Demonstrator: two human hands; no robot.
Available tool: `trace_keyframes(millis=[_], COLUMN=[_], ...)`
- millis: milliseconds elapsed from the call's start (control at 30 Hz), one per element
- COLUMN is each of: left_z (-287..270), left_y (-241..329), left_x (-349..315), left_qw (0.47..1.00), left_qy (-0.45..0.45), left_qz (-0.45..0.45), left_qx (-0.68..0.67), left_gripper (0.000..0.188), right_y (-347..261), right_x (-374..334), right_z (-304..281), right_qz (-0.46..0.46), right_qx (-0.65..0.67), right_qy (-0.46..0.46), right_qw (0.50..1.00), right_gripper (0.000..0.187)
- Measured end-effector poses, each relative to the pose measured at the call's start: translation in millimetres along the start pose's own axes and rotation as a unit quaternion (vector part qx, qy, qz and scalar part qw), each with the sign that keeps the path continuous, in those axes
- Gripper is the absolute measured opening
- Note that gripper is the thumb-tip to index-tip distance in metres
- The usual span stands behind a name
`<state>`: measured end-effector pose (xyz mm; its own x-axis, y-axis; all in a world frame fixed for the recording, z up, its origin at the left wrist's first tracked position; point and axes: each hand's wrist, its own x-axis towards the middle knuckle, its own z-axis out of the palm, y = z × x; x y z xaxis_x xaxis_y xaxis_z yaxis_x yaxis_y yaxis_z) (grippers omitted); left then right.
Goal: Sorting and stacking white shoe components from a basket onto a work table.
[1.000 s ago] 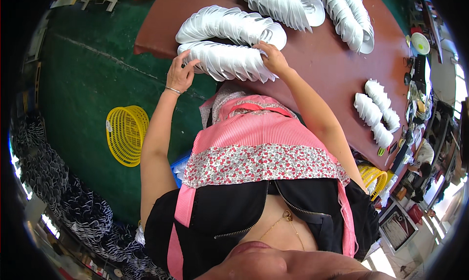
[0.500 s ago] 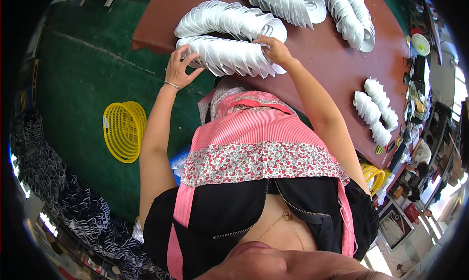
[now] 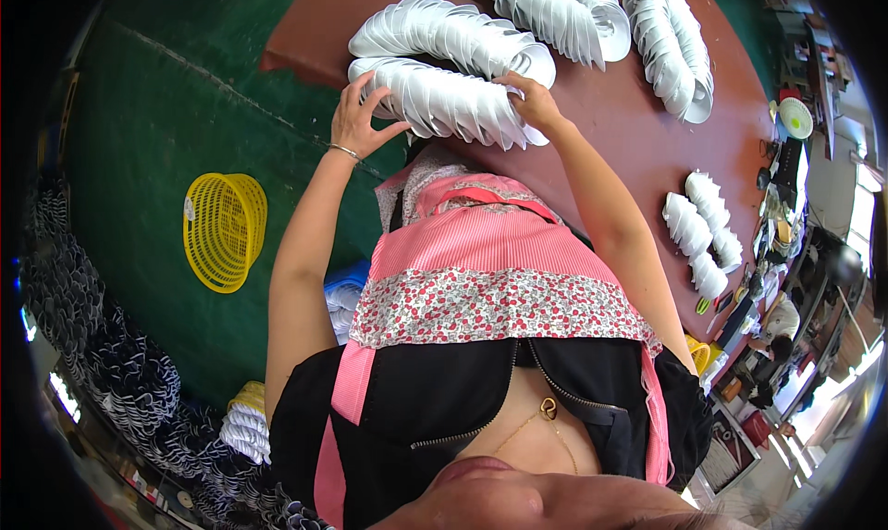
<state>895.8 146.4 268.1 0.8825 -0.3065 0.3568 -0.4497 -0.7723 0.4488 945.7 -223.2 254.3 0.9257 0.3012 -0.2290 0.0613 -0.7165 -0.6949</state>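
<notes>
Because the left hand splays — grip of the right hand unclear — uneven pressure could buckle the nested white pieces between them.

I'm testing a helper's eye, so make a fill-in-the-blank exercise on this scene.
The perforated basket left of the left forearm is coloured ____.
On the white stack nearest the person, the right hand is at the ____ end, left or right.
The bracelet is on the ____ wrist.
The apron has shoulder straps coloured ____.

Missing words: yellow; right; left; pink.
</notes>
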Motion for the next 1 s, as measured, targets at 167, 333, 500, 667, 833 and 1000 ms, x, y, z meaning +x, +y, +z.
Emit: trace_keyframes(millis=[167, 333, 500, 667, 833, 1000], left_z=[9, 20, 22, 16, 11, 1], left_y=[23, 28, 37, 25, 25, 35], left_x=[-2, -2, 3, 1, 6, 14], left_qw=[0.998, 0.997, 0.993, 0.985, 0.984, 0.979], left_qy=[0.024, 0.028, -0.034, -0.077, -0.075, -0.098], left_qz=[-0.052, 0.069, 0.112, 0.15, 0.163, 0.177], left_qx=[-0.006, -0.014, 0.009, 0.019, -0.009, 0.025], left_gripper=[0.052, 0.054, 0.056, 0.049, 0.044, 0.026], right_y=[-6, -5, -9, -3, -4, -3], right_x=[-3, -4, -9, -9, -10, -13], right_z=[-1, 3, 5, 11, 14, 16], right_qz=[-0.004, -0.012, -0.024, -0.03, -0.027, -0.033], right_qx=[0.006, 0.006, 0.003, 0.01, 0.017, 0.024], right_qy=[0.016, 0.035, 0.052, 0.064, 0.076, 0.085], right_qw=[1.0, 0.999, 0.998, 0.997, 0.997, 0.996], right_gripper=[0.041, 0.044, 0.044, 0.044, 0.045, 0.047])
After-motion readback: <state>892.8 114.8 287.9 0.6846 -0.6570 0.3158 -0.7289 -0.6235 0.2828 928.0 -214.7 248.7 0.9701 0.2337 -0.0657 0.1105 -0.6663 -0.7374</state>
